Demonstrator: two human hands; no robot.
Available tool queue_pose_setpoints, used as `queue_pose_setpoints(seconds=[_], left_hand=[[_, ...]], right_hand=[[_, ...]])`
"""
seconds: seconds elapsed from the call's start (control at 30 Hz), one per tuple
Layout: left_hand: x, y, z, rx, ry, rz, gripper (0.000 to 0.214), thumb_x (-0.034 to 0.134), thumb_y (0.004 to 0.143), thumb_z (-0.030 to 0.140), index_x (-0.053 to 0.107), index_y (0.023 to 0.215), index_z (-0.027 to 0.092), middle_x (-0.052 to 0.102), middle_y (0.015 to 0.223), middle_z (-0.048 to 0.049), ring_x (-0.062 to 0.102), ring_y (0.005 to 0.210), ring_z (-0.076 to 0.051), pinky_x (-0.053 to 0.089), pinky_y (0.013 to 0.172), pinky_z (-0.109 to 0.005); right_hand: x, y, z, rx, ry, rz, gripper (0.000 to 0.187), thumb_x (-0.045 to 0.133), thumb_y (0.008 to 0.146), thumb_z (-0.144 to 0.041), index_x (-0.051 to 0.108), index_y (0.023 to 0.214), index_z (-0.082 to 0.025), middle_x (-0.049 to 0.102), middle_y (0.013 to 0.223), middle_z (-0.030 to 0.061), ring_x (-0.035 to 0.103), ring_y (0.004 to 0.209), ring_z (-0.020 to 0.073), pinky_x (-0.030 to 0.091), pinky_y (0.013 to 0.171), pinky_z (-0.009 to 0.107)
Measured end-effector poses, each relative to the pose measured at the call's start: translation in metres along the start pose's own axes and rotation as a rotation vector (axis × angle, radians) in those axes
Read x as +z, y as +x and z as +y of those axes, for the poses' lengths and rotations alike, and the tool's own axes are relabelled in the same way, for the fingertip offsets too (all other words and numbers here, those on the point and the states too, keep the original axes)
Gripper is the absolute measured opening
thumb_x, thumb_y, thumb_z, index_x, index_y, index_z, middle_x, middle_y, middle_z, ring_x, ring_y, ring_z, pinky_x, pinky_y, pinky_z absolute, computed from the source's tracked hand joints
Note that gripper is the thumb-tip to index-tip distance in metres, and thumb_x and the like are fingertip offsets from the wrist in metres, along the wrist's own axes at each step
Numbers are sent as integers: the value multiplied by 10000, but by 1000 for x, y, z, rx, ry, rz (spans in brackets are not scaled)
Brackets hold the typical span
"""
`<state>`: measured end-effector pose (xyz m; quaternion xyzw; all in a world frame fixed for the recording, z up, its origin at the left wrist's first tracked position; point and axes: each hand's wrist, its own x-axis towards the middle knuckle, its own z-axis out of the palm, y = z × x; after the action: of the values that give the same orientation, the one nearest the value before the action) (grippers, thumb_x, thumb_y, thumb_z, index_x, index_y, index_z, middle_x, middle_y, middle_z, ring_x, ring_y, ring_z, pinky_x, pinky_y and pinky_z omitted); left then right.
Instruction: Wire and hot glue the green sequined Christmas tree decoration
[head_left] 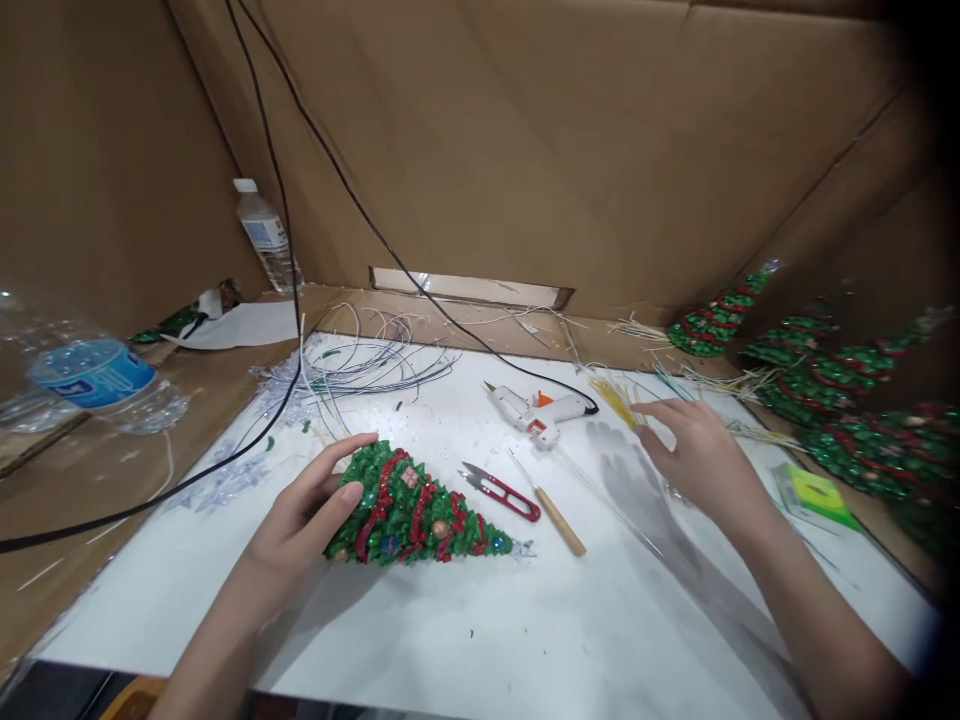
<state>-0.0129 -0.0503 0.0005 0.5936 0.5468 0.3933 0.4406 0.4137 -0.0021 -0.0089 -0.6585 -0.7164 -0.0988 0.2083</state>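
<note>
The left hand (pixel 300 525) grips a green, red-garlanded cone tree ornament (pixel 416 510) lying sideways; the right hand (pixel 694 460), fingers loosely spread, hovers by thin yellow strands (pixel 615 395). Lifting 1 needs a pinch.

The mini Christmas tree (pixel 416 510) is rough, glittery green stuff with glossy red bead strings. At its 3 o'clock, the thread snips (pixel 501 492) have shiny red plastic grips and bare metal blades, and the awl (pixel 559 520) has a plain wooden handle. The glue gun (pixel 536 412) at 2 o'clock is smooth white plastic. The worktop (pixel 525 620) is matt white, maybe paper. The walls (pixel 525 150) are dull brown cardboard.
</note>
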Motion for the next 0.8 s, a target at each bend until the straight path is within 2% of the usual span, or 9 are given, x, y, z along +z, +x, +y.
queue_pose_setpoints(seconds=[0.07, 0.17, 0.3, 0.43, 0.53, 0.67, 0.8], left_hand=[[2, -1, 3, -2, 15, 52, 497, 605, 853, 478, 586, 1297, 255, 681, 794, -14, 644, 728, -205, 526, 617, -257], [8, -3, 9, -4, -10, 143, 450, 606, 839, 512, 636, 1233, 296, 686, 821, 0, 640, 743, -201, 511, 594, -241], [13, -3, 14, -17, -18, 195, 403, 612, 833, 537, 665, 1158, 305, 709, 1018, 7, 647, 869, -208, 528, 697, -241], [8, 0, 12, -21, 97, 207, 458, 616, 809, 561, 656, 1183, 300, 701, 1138, 2, 639, 985, -253, 527, 794, -270], [4, 3, 6, -32, 131, 180, 497, 617, 802, 590, 640, 1206, 303, 674, 1213, -5, 593, 1125, -299, 502, 903, -307], [-2, 7, -4, -29, 159, 213, 539, 584, 815, 638, 628, 1230, 297, 649, 1280, -11, 564, 1197, -320, 447, 1016, -343], [-6, 11, -9, -47, 214, 171, 563, 578, 804, 666, 628, 1232, 304, 649, 1301, -18, 598, 1153, -322, 477, 990, -366]], right_hand=[[-3, 1, 23, 132, 12, -58, 339, 499, 841, -301, 719, 1066, -176, 707, 1058, 109, 598, 1013, 288, 476, 898, 449], [-13, -1, 47, 246, 9, -127, 323, 563, 762, -300, 744, 1012, -201, 732, 957, 79, 645, 817, 244, 501, 756, 385], [-27, -6, 64, 371, 24, -259, 237, 621, 678, -271, 773, 847, -204, 747, 833, 66, 654, 693, 211, 488, 639, 323], [-31, -10, 66, 437, 95, -458, 106, 680, 617, -264, 761, 667, -218, 744, 714, 53, 673, 657, 210, 492, 592, 293], [-30, -11, 61, 456, 138, -587, 84, 686, 614, -283, 750, 602, -229, 733, 666, 39, 675, 657, 208, 482, 573, 283], [-27, -9, 56, 467, 147, -659, 96, 669, 613, -282, 731, 575, -220, 722, 652, 33, 660, 659, 195, 454, 559, 272], [-27, -9, 56, 468, 158, -681, 95, 631, 614, -240, 695, 553, -205, 705, 629, 32, 634, 622, 170, 424, 530, 254]])
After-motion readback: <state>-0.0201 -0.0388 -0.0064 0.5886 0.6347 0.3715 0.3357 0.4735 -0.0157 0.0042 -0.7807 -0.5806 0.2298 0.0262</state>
